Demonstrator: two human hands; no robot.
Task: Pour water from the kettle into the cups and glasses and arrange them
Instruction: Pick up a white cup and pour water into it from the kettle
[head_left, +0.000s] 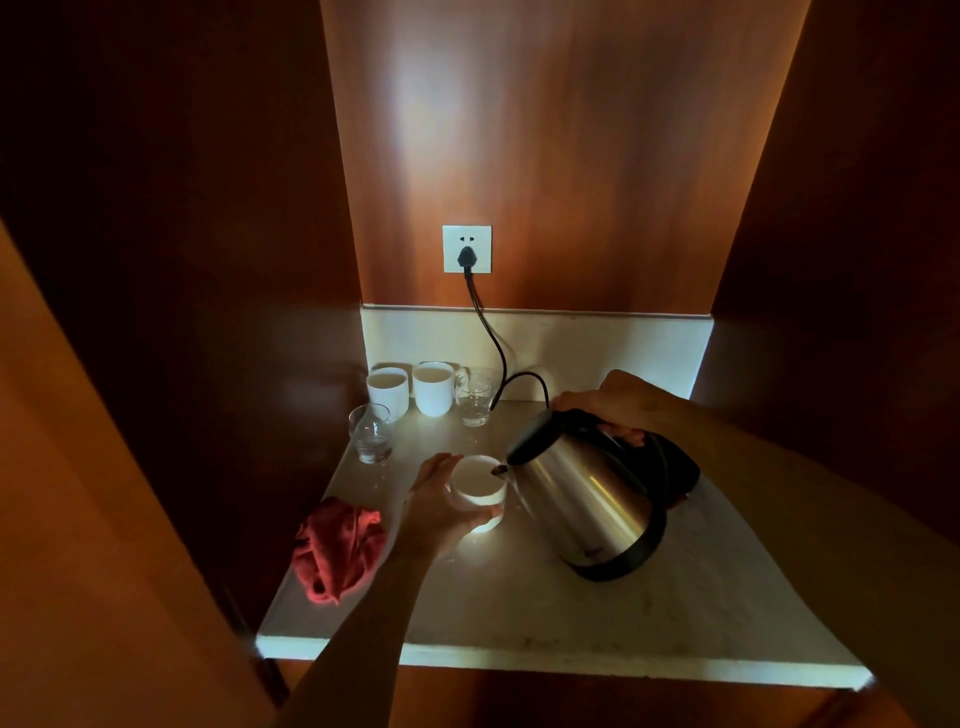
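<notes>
Water is being poured, or is about to be: the kettle is held tilted to the left by the right hand, whose grip is closed round the black handle on top, and its spout is brought right over the rim of a white cup. No stream can be made out in the dim light, so whether water is flowing cannot be told. The cup stands on the tabletop and is steadied by the left hand, whose fingers and thumb are curled round its near left side. The relation that matters is this one: the cup lies just left of the kettle, touching or nearly touching the spout, while the kettle's long axis leans from its base at lower right up toward the lid at upper left. The left hand is the nearer to the cup; the right is taken up by the kettle. At the back two more white cups stand side by side, with a glass just to their right and another glass in front of them to the left; the glasses appear to hold some water. A red cloth lies crumpled at the left edge, and a black cord is plugged into the wall socket.
</notes>
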